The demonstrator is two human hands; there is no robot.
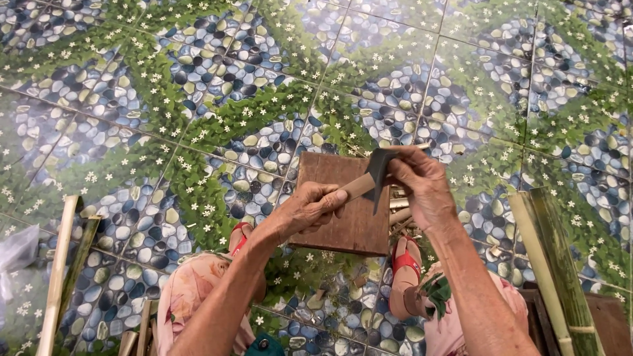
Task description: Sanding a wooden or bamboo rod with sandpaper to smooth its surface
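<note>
My left hand (308, 207) grips the wooden handle of a small hatchet (368, 179), thumb along the shaft. My right hand (422, 184) pinches the dark metal blade at the handle's far end. The tool is held above a brown wooden block (343, 227) that lies on the tiled floor between my feet. Short pale cut sticks (397, 204) lie at the block's right edge, partly hidden by my right hand.
The floor (264, 99) is tiled with a pebble and leaf pattern. Long split bamboo pieces (59, 277) lie at the left, green bamboo strips (550, 264) at the right. My feet wear red sandals (403, 260). A clear plastic bag (16, 250) sits at the left edge.
</note>
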